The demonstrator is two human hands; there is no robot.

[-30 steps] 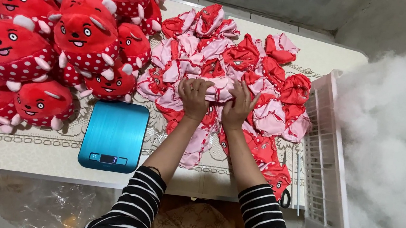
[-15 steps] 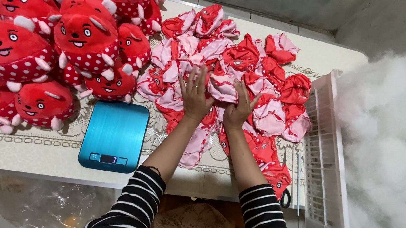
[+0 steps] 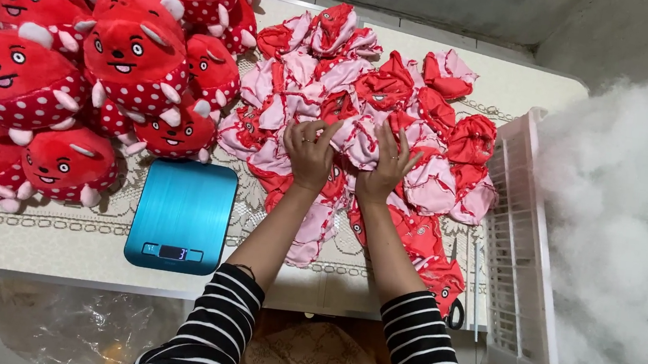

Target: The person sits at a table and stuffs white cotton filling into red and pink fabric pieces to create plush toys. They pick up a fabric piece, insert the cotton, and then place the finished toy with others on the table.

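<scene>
The left hand [image 3: 309, 153] and the right hand [image 3: 386, 164] lie side by side, palms down, on a heap of unstuffed toy covers [image 3: 361, 122], red and pink cloth spread over the middle of the table [image 3: 49, 239]. The fingers of both hands are bent into the cloth and seem to gather a fold between them, though from above it is hard to tell whether either hand has truly closed on a piece. Both forearms reach up from striped black-and-white sleeves [image 3: 207, 329] at the near edge.

Left of the heap, just beside the left forearm, a flat blue kitchen scale [image 3: 182, 216] rests on the table with its small display toward the person. Beyond it, a pile of stuffed red toys [image 3: 73, 71] with white-spotted bodies and drawn faces fills the left end. At the right edge stands a white plastic crate [image 3: 519, 256], and white stuffing fluff [image 3: 620, 234] billows past it.
</scene>
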